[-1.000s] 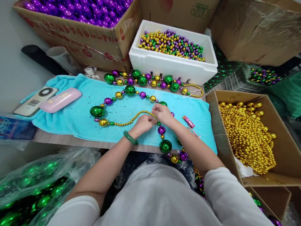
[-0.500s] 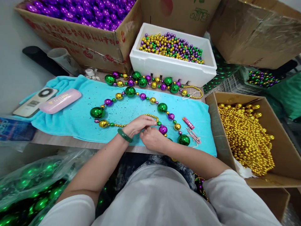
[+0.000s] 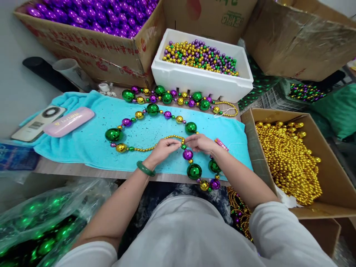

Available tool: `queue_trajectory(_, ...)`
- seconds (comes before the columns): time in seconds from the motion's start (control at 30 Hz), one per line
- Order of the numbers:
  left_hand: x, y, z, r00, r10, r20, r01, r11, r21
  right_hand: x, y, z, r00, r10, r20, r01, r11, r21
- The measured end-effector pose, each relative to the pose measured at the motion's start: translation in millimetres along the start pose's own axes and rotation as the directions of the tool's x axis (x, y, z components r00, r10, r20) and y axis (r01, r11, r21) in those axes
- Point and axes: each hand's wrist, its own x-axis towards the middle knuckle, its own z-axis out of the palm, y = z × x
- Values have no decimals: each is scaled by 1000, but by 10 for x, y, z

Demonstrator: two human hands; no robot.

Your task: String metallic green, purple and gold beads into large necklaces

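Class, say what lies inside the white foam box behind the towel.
The white foam box holds small loose beads in gold, purple and green; whatever lies beneath the top layer is covered.

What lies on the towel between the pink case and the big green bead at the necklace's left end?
In the head view, only bare blue towel separates the pink case from the big green bead.

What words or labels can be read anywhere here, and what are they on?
Pink case: gold lettering, too blurred to read.
Cardboard box of purple beads: red print, not legible.
Back cardboard box: green mark, unreadable.
White remote: a label, too small.
Small pink packet by the right hand: unreadable.
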Motion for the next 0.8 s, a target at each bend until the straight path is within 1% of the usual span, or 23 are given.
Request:
queue_trajectory(0.03,13,-3,17,1000,20,-12,-20,1000,-11,69,64,21,992,12,122,-26,993,115)
queue_trajectory(0.07,28,-4,31,999,42,-28,-42,999,-17,123,120,59,978,-9,206,-34,978,204)
queue_trajectory(0.1,43,-4,42,997,62,-44,-62,998,-13,164,165,104,967,-35,251,-37,961,274)
queue_trajectory(0.2,86,-15,45,989,120,-85,-116,992,60,238,213,212,953,-72,295,-56,913,404)
queue_trajectory(0.27,106,-39,27,979,169,-111,-155,980,127,272,191,217,955,-58,292,-72,907,415)
queue_trajectory(0.3,112,-56,16,973,196,-121,-175,971,164,285,174,199,961,-46,272,-64,922,383)
queue_trajectory(0.37,111,-99,-3,961,242,-133,-202,945,259,298,136,130,976,-36,215,-19,968,250)
queue_trajectory(0.4,103,-122,-7,960,254,-121,-205,925,320,295,120,88,983,-41,178,12,987,162)
queue_trajectory(0.47,80,-166,0,964,263,-48,-212,861,462,273,92,12,994,-67,81,71,996,-45)
queue_trajectory(0.5,67,-186,11,965,261,0,-221,815,536,255,80,-14,995,-93,27,96,981,-168)
queue_trajectory(0.53,55,-202,24,966,253,51,-231,762,605,237,69,-30,992,-128,-17,117,946,-302)
queue_trajectory(0.57,47,-216,39,967,238,95,-239,704,669,218,57,-37,985,-166,-38,134,890,-435)
queue_trajectory(0.63,39,-232,66,969,200,147,-239,584,776,187,26,-31,979,-205,5,161,753,-638)
queue_trajectory(0.73,46,-225,85,972,155,178,-230,444,866,167,-37,-5,983,-161,84,165,599,-784)
queue_trajectory(0.8,54,-206,88,970,142,197,-238,395,888,165,-77,19,985,-137,104,159,502,-850)
